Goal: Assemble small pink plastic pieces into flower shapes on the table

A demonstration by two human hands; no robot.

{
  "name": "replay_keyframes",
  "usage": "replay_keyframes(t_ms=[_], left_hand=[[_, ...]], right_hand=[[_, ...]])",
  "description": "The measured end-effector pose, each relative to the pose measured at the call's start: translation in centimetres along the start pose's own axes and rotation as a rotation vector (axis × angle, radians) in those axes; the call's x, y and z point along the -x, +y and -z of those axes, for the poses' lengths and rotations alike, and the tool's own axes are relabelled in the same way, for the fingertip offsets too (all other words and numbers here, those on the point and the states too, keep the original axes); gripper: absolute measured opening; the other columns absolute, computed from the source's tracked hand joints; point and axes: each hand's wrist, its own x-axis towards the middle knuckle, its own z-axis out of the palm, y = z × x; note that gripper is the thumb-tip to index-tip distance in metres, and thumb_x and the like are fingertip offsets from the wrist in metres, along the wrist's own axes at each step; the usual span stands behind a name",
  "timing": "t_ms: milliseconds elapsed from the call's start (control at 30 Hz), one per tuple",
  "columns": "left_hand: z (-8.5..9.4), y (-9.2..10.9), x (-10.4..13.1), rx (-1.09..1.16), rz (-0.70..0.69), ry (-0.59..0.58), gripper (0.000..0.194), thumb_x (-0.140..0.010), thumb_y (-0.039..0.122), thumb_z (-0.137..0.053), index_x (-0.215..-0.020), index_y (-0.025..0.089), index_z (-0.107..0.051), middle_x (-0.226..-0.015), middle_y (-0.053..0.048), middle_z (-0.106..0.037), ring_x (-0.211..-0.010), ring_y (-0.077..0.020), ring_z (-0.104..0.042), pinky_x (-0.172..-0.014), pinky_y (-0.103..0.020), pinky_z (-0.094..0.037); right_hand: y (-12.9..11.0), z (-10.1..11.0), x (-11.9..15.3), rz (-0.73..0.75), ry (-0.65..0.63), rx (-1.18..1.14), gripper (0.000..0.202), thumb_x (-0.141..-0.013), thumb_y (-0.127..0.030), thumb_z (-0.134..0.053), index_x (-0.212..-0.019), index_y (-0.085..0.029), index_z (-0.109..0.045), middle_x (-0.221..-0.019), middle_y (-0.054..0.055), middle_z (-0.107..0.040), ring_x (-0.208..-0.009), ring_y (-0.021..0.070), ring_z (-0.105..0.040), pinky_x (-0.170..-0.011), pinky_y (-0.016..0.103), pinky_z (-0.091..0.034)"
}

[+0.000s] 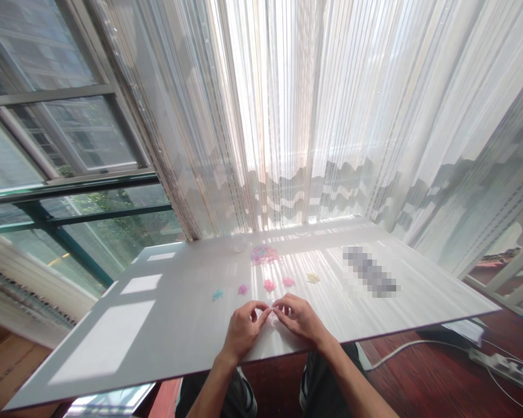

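Observation:
Near the front edge of the white table (192, 325), my left hand (245, 326) and my right hand (300, 318) meet fingertip to fingertip. Both are pinched closed; what lies between the fingertips is too small to make out. Some pale pink bits show on the table just under the fingers. Beyond the hands lie small separate piles: teal (218, 295), purple (243, 289), red-pink (269, 285), light pink (289, 281) and pale yellow (313, 278). Farther back is a larger pile of mixed pink and purple pieces (264, 254).
A clear round container (239, 244) stands at the table's back. A blurred-out dark object (369, 271) lies on the right side. Sheer curtains (287, 116) hang behind the table, with a window at the left. A power strip (503, 368) is on the floor, lower right.

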Motion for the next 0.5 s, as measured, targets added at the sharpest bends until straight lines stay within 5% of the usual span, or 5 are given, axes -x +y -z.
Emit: replay_keyframes(t_ms=[500], left_hand=[[-0.41, -0.35, 0.36, 0.017, -0.041, 0.065, 0.026, -0.09, 0.042, -0.059, -0.092, 0.021, -0.074, -0.079, -0.003, -0.074, -0.059, -0.0138, -0.06, -0.061, -0.025, -0.051]], right_hand=[[0.12, -0.09, 0.05, -0.003, -0.003, 0.027, 0.019, -0.095, -0.029, -0.056, -0.093, -0.02, -0.073, -0.077, 0.003, -0.065, -0.068, 0.0148, -0.061, -0.066, 0.025, -0.05]])
